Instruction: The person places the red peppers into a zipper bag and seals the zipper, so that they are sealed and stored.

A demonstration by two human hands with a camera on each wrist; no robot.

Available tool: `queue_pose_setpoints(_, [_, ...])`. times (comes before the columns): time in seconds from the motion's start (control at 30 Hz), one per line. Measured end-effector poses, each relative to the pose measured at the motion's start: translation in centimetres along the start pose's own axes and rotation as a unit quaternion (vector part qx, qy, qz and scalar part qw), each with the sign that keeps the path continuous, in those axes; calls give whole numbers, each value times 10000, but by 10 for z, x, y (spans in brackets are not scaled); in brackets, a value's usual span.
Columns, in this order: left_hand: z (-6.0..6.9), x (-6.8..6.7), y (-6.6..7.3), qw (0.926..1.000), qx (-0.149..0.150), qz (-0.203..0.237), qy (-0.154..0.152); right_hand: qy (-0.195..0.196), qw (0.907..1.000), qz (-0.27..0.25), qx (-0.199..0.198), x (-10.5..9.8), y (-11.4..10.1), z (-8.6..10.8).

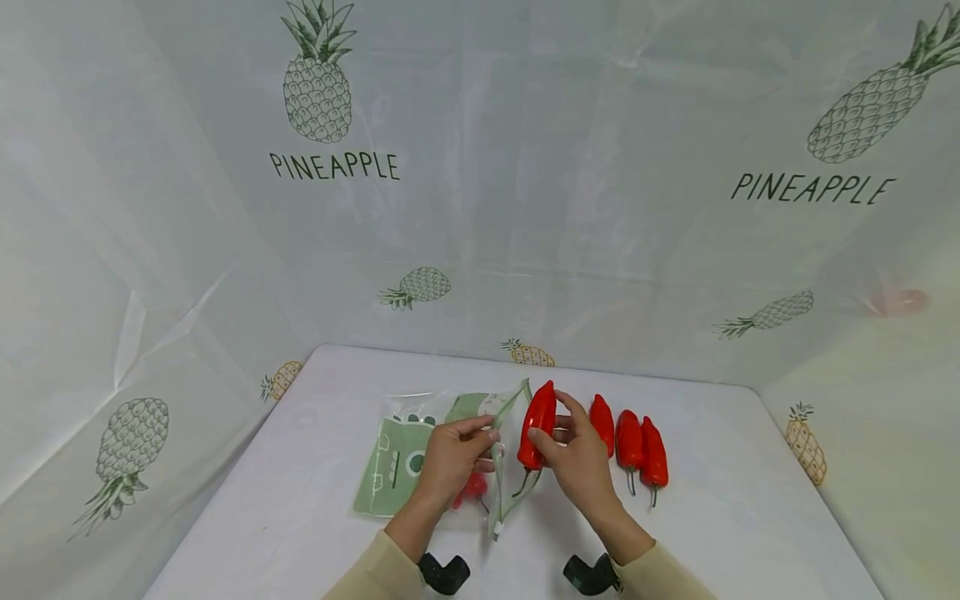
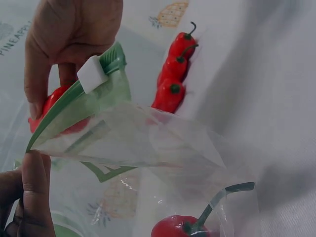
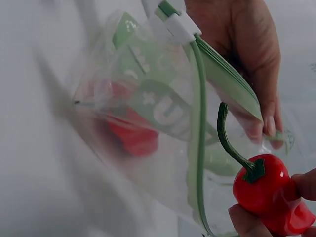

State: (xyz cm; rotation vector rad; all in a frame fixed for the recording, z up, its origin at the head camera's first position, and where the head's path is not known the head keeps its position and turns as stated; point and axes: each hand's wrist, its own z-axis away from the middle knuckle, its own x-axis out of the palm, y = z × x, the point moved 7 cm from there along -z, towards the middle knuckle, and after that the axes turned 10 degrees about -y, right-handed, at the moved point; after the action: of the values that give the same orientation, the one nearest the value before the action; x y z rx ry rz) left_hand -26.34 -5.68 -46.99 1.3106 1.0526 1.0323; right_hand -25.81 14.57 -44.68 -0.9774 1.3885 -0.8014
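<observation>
My right hand (image 1: 581,454) grips a red chili pepper (image 1: 537,425) with a green stem, held at the mouth of a clear zip bag with green print (image 1: 390,475). The thumb and fingers of my left hand (image 1: 453,454) pinch one edge of the bag's green zip rim, which gapes apart. A white slider (image 3: 180,27) sits at one end of the zip in the right wrist view. Inside the bag lies another red pepper (image 3: 131,126), seen through the plastic. Several fingers of the right hand are hidden behind the pepper or the bag.
To the right on the white table (image 1: 720,500) lie three more red peppers, the left one (image 1: 601,423), the middle one (image 1: 629,442) and the right one (image 1: 654,454). A pineapple-print sheet (image 1: 540,208) stands behind and at both sides. Black wrist mounts (image 1: 444,575) show below the hands.
</observation>
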Motion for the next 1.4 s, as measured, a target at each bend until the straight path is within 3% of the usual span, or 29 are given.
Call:
queue_pose_setpoints(0.43, [0,1,3,10000,29,-16,-13,54,9990,417,-150,23,3,1])
queue_pose_setpoints(0.93, [2,6,9,9997,125,32,-193,-771,9931,871,-176,41,-5,-10])
queue_pose_setpoints(1.2, [3,6,14,9987,141,412,-264,-1304,9855,1057,-257,51,-6,-13])
queue_pose_setpoints(1.3, [3,6,15,9983,169,466,-311,-1334,9845,1102,-283,52,-6,-14])
queue_pose_setpoints(1.4, [4,4,15,9986,172,403,-285,-1124,9869,1134,-241,49,-3,-15])
